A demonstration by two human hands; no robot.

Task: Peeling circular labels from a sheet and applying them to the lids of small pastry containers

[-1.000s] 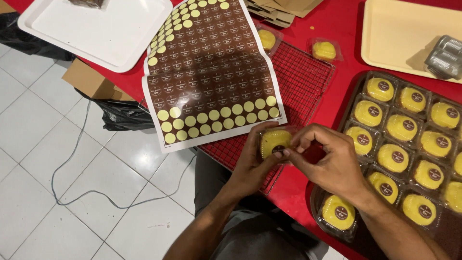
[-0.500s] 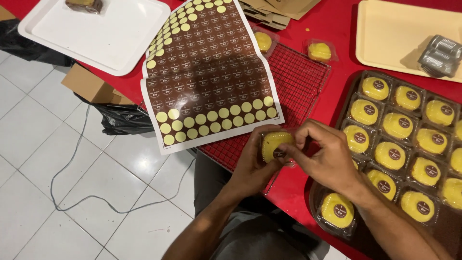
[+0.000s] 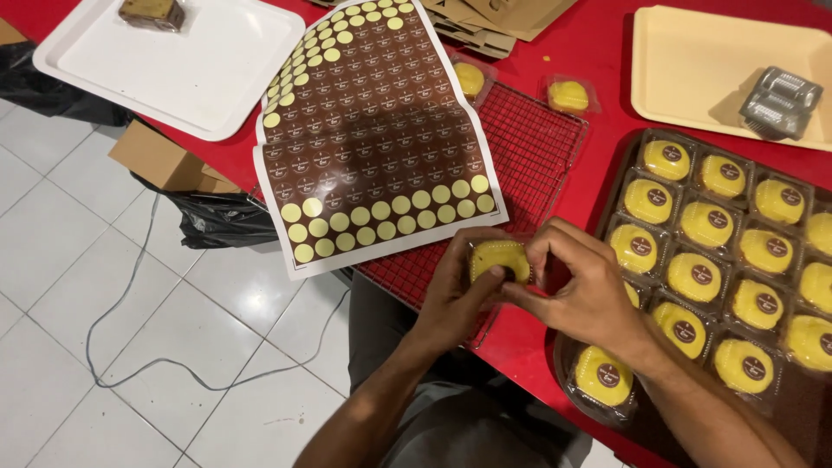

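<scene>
Over red rack (image 3: pixel 529 156): left hand (image 3: pixel 451 290), right hand (image 3: pixel 589 290) curled, pinching yellow cake (image 3: pixel 498 257).

Bright, even indoor light from overhead. Soft shadow falls across the middle of the sticker sheet (image 3: pixel 374 143), and a short one lies beside the grey packet (image 3: pixel 782 101) on the cream tray (image 3: pixel 693 69). Mild sheen on the wrapped cakes (image 3: pixel 693 276). Focus sharp, slight wide-angle bending at edges.

A single head-worn camera looked steeply down from above the person's own lap, close over the red table (image 3: pixel 598 52), which filled the upper and right of the frame. White floor tiles (image 3: pixel 104 347) took the lower left. No second view shared the scene.
</scene>
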